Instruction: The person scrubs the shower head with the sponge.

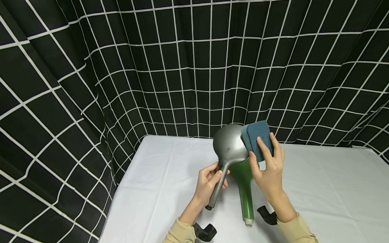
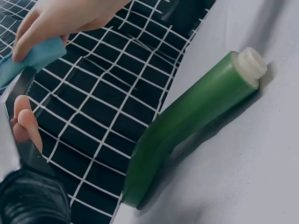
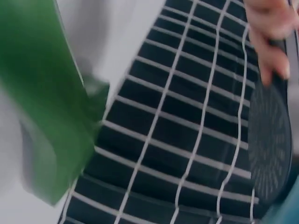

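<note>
My left hand (image 1: 206,185) grips a silver-grey shower head (image 1: 229,143) by its handle, holding it tilted above the table with its smooth back toward the head view. Its dark spray face (image 3: 270,140), dotted with nozzles, shows in the right wrist view. Between thumb and fingers my right hand (image 1: 270,170) holds a blue two-layer sponge (image 1: 261,139) against the right edge of the grey head. Below them a green shower head (image 1: 245,184) lies on the table, its round part mostly hidden by the grey one. Its handle ends in a white threaded connector (image 2: 252,63).
A white cloth (image 1: 145,194) covers the table. Black curtains (image 1: 199,64) with a white grid hang close behind and at the sides. Black wrist mounts (image 1: 205,232) sit at both wrists, near the green handle.
</note>
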